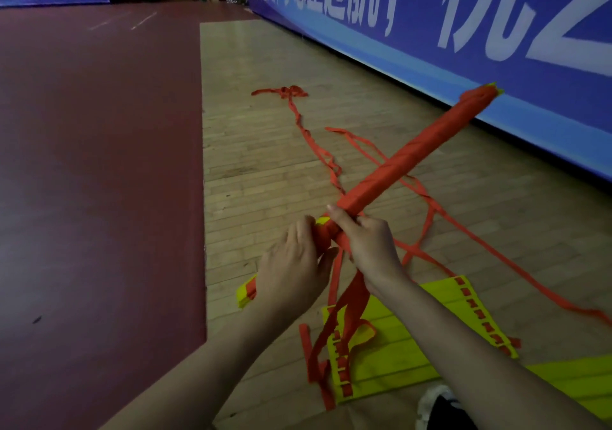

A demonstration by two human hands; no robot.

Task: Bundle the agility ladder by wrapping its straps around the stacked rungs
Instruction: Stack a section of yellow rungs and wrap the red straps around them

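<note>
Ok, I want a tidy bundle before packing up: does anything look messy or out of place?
Yes: orange straps trail tangled across the wooden floor, not yet wrapped, while left hand and right hand grip the bundle.

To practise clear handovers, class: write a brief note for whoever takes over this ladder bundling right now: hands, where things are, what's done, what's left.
Left hand: grips the near end of the bundle.
Right hand: grips the bundle just beyond, holding it off the wooden floor.
Done: orange strap covers most of the stacked rungs; yellow shows at both ends.
Left: loose straps hang below the hands and trail across the floor; wind them on and secure.
More yellow rungs lie flat underneath, unbundled.
</note>
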